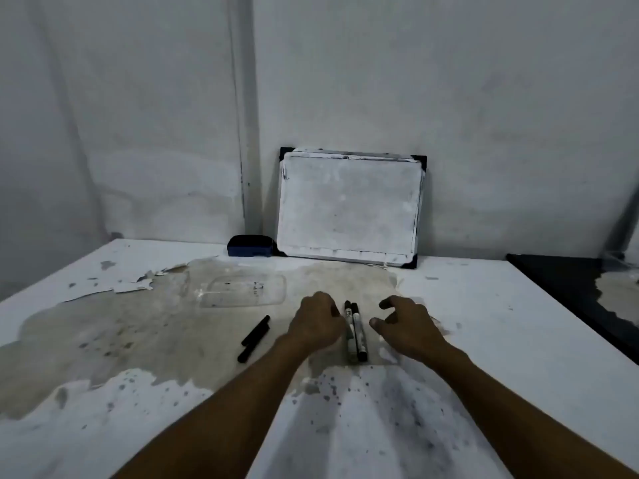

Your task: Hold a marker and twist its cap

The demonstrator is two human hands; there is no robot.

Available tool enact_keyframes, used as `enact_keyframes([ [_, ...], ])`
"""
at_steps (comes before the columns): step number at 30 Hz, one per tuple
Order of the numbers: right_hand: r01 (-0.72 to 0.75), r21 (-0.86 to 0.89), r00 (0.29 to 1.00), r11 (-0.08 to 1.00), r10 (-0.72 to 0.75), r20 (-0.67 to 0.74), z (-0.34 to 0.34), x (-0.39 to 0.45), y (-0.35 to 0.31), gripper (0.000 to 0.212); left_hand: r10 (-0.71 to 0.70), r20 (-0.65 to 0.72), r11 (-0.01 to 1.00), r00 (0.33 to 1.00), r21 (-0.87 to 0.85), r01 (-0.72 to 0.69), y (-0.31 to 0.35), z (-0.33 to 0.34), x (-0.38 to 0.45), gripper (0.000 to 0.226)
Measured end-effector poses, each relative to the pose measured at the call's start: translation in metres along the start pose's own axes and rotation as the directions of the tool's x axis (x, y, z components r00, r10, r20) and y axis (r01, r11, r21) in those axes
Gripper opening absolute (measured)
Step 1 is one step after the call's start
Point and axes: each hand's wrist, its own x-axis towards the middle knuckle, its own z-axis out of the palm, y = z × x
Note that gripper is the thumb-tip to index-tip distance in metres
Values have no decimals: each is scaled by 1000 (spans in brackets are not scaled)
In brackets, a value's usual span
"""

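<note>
Two white-barrelled markers with black caps (356, 331) lie side by side on the worn white table (484, 323), pointing away from me. My left hand (316, 323) sits just left of them with its fingers curled in, knuckles against the left marker; I see nothing gripped in it. Just right of the pair, my right hand (406, 328) hovers with thumb and fingers spread in a loose claw, holding nothing. A third, all-black marker (254, 338) lies slanted to the left of my left hand.
A clear plastic case (243, 292) lies beyond the markers. A small smudged whiteboard (349, 205) leans on the back wall, with a dark blue eraser (250, 246) at its left. A black surface (570, 288) adjoins the table's right edge. The tabletop is peeled and stained.
</note>
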Motion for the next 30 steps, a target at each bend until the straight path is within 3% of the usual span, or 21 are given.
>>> enact_keyframes([
  [3, -43, 45, 999, 998, 44, -17, 7, 5, 11, 47, -57, 21, 998, 998, -30, 58, -2, 19, 5, 18],
  [5, -63, 55, 998, 996, 63, -1, 12, 7, 16, 45, -104, 41, 994, 994, -39, 106, -2, 29, 8, 29],
  [11, -76, 103, 995, 992, 83, -63, 18, 16, 19, 42, -169, 0, 984, 986, 49, 168, 8, 35, 23, 42],
  [15, -83, 125, 992, 989, 93, -80, 22, 17, 19, 40, -219, 48, 975, 975, 45, 216, 14, 35, 32, 39],
  [17, -79, 149, 992, 986, 92, -81, 21, 16, 21, 38, -240, 68, 971, 968, 15, 240, 16, 31, 34, 35],
  [19, -69, 181, 992, 981, 87, -96, 17, 14, 22, 33, -274, 83, 952, 958, -120, 283, 15, 21, 35, 28],
  [20, -59, 205, 990, 977, 84, -116, 14, 12, 21, 29, -304, 109, 909, 946, -262, 323, 13, 14, 34, 24],
  [22, -28, 257, 984, 966, 72, -164, 9, 7, 14, 23, -333, 215, 708, 918, -586, 394, 8, 1, 29, 17],
  [24, -19, 327, 991, 945, 60, -116, 5, 0, 0, 32, -323, 241, 521, 915, -762, 385, 2, -9, 23, 13],
  [26, -112, 474, 991, 873, 64, 116, 2, -7, -20, 45, -305, 219, 430, 927, -837, 339, -3, -13, 15, 13],
  [28, -247, 549, 934, 799, 45, 355, 2, -12, -38, 53, -260, 216, 373, 941, -876, 304, -5, -15, 7, 15],
  [30, -303, 602, 891, 738, -6, 455, 5, -14, -47, 50, -232, 204, 332, 951, -902, 275, -9, -15, 2, 16],
])
